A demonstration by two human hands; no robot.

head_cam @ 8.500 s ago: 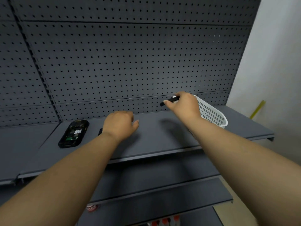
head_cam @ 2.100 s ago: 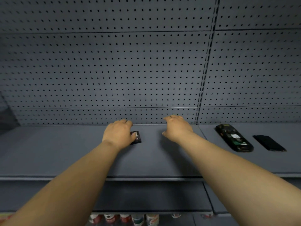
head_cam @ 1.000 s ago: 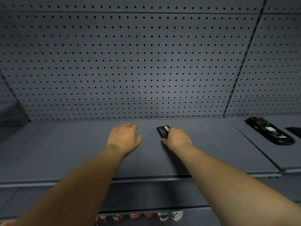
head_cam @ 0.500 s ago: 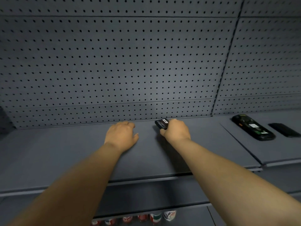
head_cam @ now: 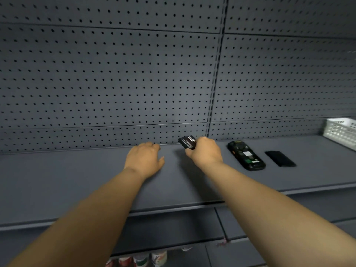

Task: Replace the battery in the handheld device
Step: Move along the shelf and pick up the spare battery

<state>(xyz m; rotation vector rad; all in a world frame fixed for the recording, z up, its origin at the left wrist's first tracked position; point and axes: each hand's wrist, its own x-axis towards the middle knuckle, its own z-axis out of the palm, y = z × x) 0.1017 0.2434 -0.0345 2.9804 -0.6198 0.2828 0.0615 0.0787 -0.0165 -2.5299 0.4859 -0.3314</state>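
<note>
My right hand (head_cam: pixel 206 152) holds a small black battery (head_cam: pixel 187 142) with a white label, lifted just above the grey shelf (head_cam: pixel 96 182). To its right the black handheld device (head_cam: pixel 246 155) lies face down, its battery bay uncovered and a white sticker showing inside. The black back cover (head_cam: pixel 280 158) lies flat on the shelf right of the device. My left hand (head_cam: pixel 144 158) rests palm down on the shelf, fingers loosely spread, holding nothing.
A white mesh basket (head_cam: pixel 341 132) stands at the far right of the shelf. A grey pegboard wall (head_cam: pixel 115 78) backs the shelf. Lower shelves run below, with several cans (head_cam: pixel 146 259) at the bottom.
My right hand took the battery off the shelf and carried it right, toward the device. The view swung right, bringing the basket into sight. The left hand stayed flat.
</note>
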